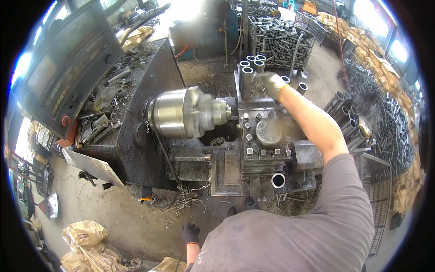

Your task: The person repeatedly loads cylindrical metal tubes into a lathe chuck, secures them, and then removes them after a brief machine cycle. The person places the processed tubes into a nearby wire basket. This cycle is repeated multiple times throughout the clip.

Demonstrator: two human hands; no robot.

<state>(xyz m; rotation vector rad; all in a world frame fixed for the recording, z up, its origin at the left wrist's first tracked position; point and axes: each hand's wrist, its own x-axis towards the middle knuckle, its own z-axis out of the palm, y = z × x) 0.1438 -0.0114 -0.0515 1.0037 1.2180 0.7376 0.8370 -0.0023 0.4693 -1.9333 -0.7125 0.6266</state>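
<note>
My right hand (pixel 271 85), in a pale glove with dark fingers, reaches over the far side of a lathe. Upright metal tubes (pixel 246 81) stand in a cluster just left of it, and more short tubes (pixel 302 88) stand to its right. Its fingers are smeared by motion, so whether they grip anything is unclear. Low beside my body hangs my left hand (pixel 190 233) in a black glove, fingers loosely bent and apart, with nothing visible in them. Between the hands, the lathe chuck (pixel 171 113) has blurred jaws. The bolted tool post (pixel 268 133) lies under my right forearm.
One tube (pixel 278 180) sits at the near side of the tool post. Several tubes (pixel 349 119) lean at the right. Curly metal shavings (pixel 188 199) hang below the chuck. Paper sacks (pixel 86 235) lie lower left, and a crate of metal parts (pixel 281 43) stands behind.
</note>
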